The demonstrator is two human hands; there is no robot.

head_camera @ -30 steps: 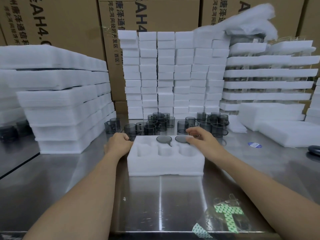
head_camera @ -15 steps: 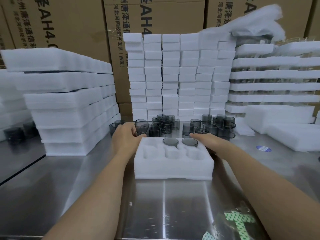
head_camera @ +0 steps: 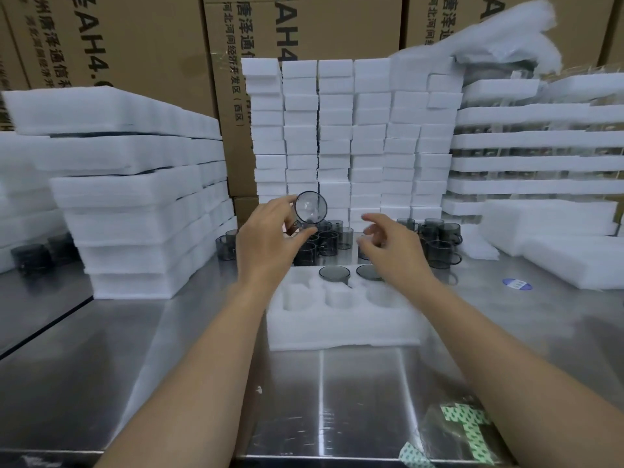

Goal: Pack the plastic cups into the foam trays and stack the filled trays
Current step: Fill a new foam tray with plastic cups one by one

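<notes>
My left hand point(head_camera: 266, 241) is raised behind the foam tray point(head_camera: 341, 319), its fingers pinched on a grey plastic cup point(head_camera: 310, 208) that is tipped so its round end faces me. My right hand point(head_camera: 393, 249) hovers over the tray's far right corner with the fingers spread and curled, gripping nothing. The tray lies on the steel table point(head_camera: 337, 393) right in front of me; two cups point(head_camera: 335, 273) already sit in its far row, the middle and right pockets, while the far left pocket and the near row are unfilled. Just behind the tray stands a cluster of loose cups point(head_camera: 439, 243), and behind those rise stacked foam blocks point(head_camera: 351, 140).
</notes>
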